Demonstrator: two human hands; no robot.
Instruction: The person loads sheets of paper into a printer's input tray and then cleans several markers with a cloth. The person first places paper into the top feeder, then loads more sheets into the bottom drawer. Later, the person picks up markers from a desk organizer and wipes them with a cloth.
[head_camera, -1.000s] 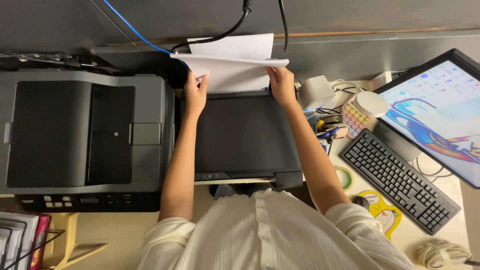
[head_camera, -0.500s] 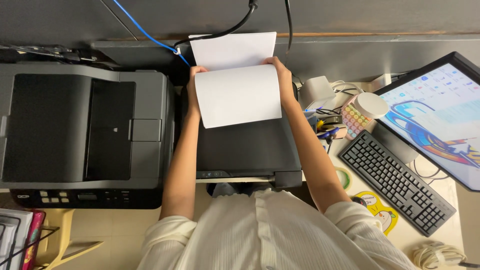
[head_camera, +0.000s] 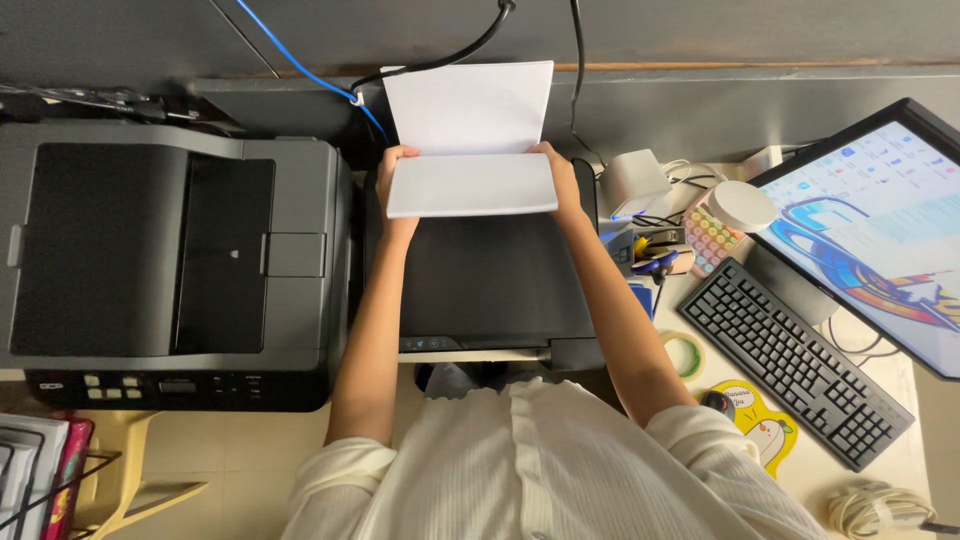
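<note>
Two hands, left hand (head_camera: 393, 170) & right hand (head_camera: 558, 175), grip the paper sheet (head_camera: 470, 185) by its edges over the black printer (head_camera: 480, 270), more sheets (head_camera: 468, 105) standing in its rear tray; sheet now folded lower vs 0.5 s ago.

I see plain white paper sheets (head_camera: 470, 160) at upper centre over a matt black flat-topped printer (head_camera: 480, 285). At left sits a grey-and-black boxy printer (head_camera: 175, 265); a black keyboard (head_camera: 795, 360) and a blue cable (head_camera: 300, 70) show too.
</note>
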